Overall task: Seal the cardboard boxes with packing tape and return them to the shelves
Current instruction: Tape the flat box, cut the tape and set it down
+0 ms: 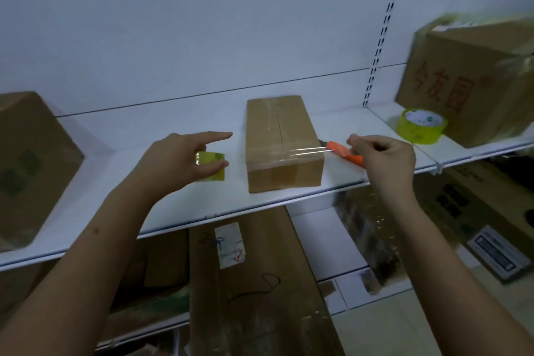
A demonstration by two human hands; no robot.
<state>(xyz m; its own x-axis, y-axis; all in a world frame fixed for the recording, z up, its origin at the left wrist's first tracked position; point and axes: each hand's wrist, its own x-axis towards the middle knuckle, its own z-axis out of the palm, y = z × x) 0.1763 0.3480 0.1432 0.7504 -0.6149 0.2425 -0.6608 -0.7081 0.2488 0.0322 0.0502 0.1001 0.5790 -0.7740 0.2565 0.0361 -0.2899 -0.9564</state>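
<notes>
Left hand (176,162): gripping a yellow-green tape roll (210,166), index finger pointing out.
Right hand (384,157): pinching a clear tape strip (307,151), curling round an orange cutter (345,152).
Small box (281,143): sitting on the shelf (179,196) between both hands.
Writing: red characters showing on the large carton (474,81), too blurred for reading.

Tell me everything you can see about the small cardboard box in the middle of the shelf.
The small cardboard box is plain brown, long and rectangular, lying flat near the front edge of the white shelf. Its top flaps are closed, and shiny clear tape runs along the centre seam. Another clear strip crosses the near end and stretches off the right side towards the right hand, which pinches it. An orange knife lies by its right side. The left hand is apart from it.
</notes>
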